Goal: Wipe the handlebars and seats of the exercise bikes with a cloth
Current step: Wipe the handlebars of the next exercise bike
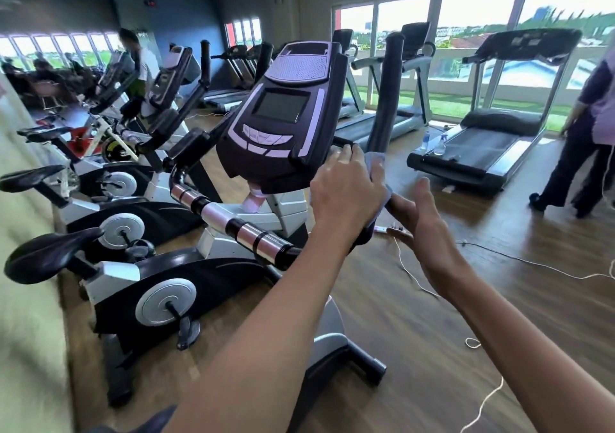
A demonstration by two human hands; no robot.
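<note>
Left hand [346,189], fingers curled, presses a pale blue cloth [375,159] round the black foam handlebar [382,113] beside the dark bike console [283,116]; right hand [421,213], fingers straight and together, touches the bar's lower grip. Best practice, by judgement: keep the cloth wrapped fully; slide along the whole bar.

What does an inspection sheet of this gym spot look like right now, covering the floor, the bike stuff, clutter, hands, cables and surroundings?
Surface: wooden floor, bare patches visible.
Job's things: nearest exercise bike's right handlebar with a pale cloth wrapped at its lower end; black seat untouched.
Clutter: two bottles standing on a treadmill.
Hands: left hand grips the cloth around the handlebar; right hand open beside it, fingers straight.
Cables: white cords trail across the floor.
Surroundings: more bikes in a row, treadmills by windows, other people standing.
</note>
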